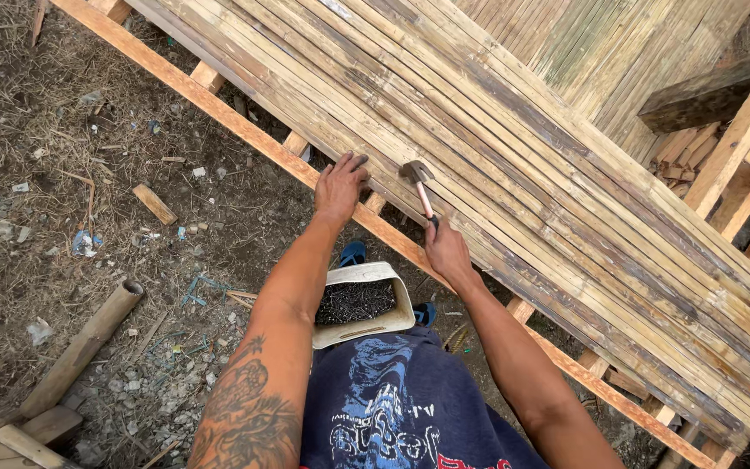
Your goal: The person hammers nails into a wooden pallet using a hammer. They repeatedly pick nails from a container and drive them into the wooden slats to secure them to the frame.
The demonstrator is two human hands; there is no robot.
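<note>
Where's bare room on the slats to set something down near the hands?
Free: the bamboo slat panel up and right of the hammer, bare as far as the wooden frame pieces. Crowded: the near edge, where the left hand presses the slats, the right hand grips the hammer, and the nail container sits below.

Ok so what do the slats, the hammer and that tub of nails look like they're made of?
The slats look like split bamboo, unfinished and weathered: pale yellow strips with grey-brown streaks. The hammer, gripped by the right hand, seems to have a dark metal head on a reddish, probably wooden, handle. The tub looks like off-white plastic, with thin bent walls. The nails look like dark steel.
</note>
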